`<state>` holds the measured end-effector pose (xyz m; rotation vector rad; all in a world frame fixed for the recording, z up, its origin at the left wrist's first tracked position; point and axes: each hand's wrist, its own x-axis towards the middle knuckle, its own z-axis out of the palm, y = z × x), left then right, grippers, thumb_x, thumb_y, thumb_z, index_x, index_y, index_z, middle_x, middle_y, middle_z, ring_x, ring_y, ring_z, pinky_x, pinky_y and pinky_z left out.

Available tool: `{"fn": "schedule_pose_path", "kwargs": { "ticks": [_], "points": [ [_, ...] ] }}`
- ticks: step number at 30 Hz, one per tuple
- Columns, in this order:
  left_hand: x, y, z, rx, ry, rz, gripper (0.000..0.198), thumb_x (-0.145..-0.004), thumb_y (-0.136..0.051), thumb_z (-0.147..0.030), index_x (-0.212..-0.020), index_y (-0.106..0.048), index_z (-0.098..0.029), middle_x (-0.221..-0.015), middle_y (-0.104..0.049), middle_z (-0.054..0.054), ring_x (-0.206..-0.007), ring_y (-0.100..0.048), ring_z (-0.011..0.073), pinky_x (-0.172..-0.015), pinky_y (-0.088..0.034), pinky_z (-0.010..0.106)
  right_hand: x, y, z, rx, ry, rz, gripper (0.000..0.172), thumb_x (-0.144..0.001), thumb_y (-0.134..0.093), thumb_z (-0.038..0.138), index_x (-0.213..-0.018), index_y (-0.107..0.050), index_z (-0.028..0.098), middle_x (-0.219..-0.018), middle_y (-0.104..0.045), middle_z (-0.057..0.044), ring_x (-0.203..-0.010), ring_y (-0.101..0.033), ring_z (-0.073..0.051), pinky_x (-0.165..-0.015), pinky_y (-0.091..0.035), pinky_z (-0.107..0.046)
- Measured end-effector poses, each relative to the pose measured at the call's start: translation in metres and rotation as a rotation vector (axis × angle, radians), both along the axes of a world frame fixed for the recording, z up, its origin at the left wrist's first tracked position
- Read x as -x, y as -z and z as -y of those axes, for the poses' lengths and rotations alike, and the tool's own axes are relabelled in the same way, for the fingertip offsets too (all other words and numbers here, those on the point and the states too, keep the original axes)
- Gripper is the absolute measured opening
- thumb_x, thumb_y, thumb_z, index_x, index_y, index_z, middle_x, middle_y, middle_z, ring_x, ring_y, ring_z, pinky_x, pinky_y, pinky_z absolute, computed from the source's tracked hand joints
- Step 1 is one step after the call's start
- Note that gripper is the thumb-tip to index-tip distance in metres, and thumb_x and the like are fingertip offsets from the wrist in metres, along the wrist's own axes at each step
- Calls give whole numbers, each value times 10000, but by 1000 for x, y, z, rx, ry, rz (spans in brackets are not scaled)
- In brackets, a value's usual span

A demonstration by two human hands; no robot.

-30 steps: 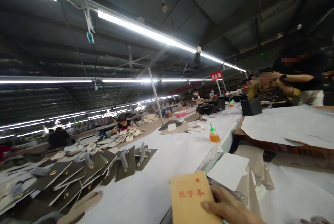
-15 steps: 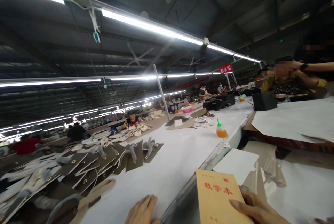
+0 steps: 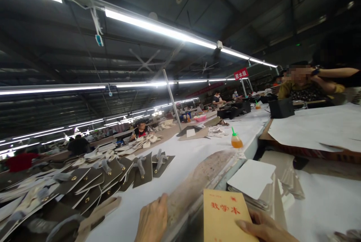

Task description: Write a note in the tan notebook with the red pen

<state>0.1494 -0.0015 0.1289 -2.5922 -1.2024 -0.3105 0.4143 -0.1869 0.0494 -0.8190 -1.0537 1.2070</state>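
A yellow booklet [image 3: 224, 210] with red characters on its cover is upright at the bottom right of centre. My right hand [image 3: 263, 227] grips its right edge, thumb over the cover. To the left, my left hand [image 3: 153, 217] is closed at the edge of the white sheet [image 3: 126, 212] on the table; whether its fingertips hold the sheet's edge is hidden. Beside that hand a strip of bare, stained tabletop [image 3: 197, 174] shows.
Dark leather pieces [image 3: 109, 172] with straps lie at left. A green-tipped bottle [image 3: 236, 140] of orange liquid stands ahead. Stacked pale pieces [image 3: 252, 178] lie at right, below a raised white-covered surface [image 3: 316, 125]. A person [image 3: 303, 84] is at back right.
The white sheet's right edge has shifted left, baring the tabletop. My left hand has closed and moved slightly. My right hand and the booklet are a little further left and lower.
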Motion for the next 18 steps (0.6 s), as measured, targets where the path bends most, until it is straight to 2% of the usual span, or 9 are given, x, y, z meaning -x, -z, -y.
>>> {"fn": "schedule_pose_path", "kwargs": {
  "ticks": [2, 5, 9, 11, 13, 14, 16, 17, 18],
  "points": [
    [0, -1, -4, -22, -20, 22, 481, -943, -209, -62, -1226, -583, -167, -1015, -726, 90, -980, -694, 328, -810, -512, 474, -1, -2, -8, 8, 50, 39, 545, -651, -836, 529, -1002, -748, 121, -1018, -762, -162, -937, -739, -325, -819, -576, -371],
    [1, 0, -9, -35, -35, 45, 478, -954, -220, -68, -1246, -578, -190, -1029, -731, 64, -981, -697, 318, -807, -516, 470, -3, -1, -20, 19, 153, 92, 755, -590, -848, 556, -1153, -647, 96, -1041, -753, -183, -956, -731, -350, -800, -584, -380],
    [1, 5, -13, -26, -39, 59, 486, -958, -221, -70, -1268, -571, -204, -1043, -731, 43, -982, -699, 313, -818, -521, 481, -4, 0, -41, 78, 311, 187, 1056, -643, -818, 519, -1450, -333, 41, -904, -759, -138, -791, -746, -271, -612, -550, -282],
    [1, 6, -14, -17, -44, 61, 484, -956, -225, -73, -1266, -574, -201, -1035, -732, 48, -974, -701, 322, -818, -523, 489, -7, -6, -58, 100, 375, 243, 1070, -757, -756, 426, -1541, -122, 69, -821, -742, -70, -681, -726, -219, -553, -524, -266],
    [0, 4, -15, -15, -48, 66, 484, -953, -228, -74, -1263, -578, -199, -1020, -735, 54, -967, -702, 329, -818, -522, 494, -12, -16, -79, 113, 420, 306, 947, -879, -653, 264, -1566, -13, 137, -813, -721, -23, -660, -708, -184, -586, -549, -282],
    [-1, 3, -14, -19, -54, 72, 486, -954, -221, -74, -1257, -580, -197, -1015, -735, 57, -963, -702, 332, -818, -520, 497, -16, -22, -91, 119, 443, 349, 849, -915, -606, 192, -1566, -61, 166, -835, -714, -15, -670, -701, -170, -616, -564, -295],
    [-1, 0, -14, -28, -68, 85, 493, -956, -206, -73, -1245, -586, -194, -1016, -736, 60, -959, -702, 331, -821, -519, 497, -25, -35, -116, 140, 506, 456, 561, -939, -589, 150, -1458, -378, 163, -902, -702, -24, -735, -692, -159, -686, -585, -324],
    [-1, -2, -13, -31, -75, 90, 498, -957, -199, -73, -1243, -589, -192, -1013, -738, 61, -957, -702, 330, -823, -520, 497, -30, -41, -129, 154, 552, 515, 391, -937, -609, 172, -1319, -530, 146, -934, -695, -31, -779, -686, -160, -724, -588, -337],
    [-1, -3, -13, -34, -82, 93, 506, -957, -192, -72, -1249, -588, -188, -1015, -738, 63, -958, -703, 330, -829, -520, 499, -34, -46, -141, 167, 606, 576, 249, -932, -631, 206, -1169, -617, 132, -954, -689, -36, -812, -678, -163, -747, -587, -347]
  ]
}}
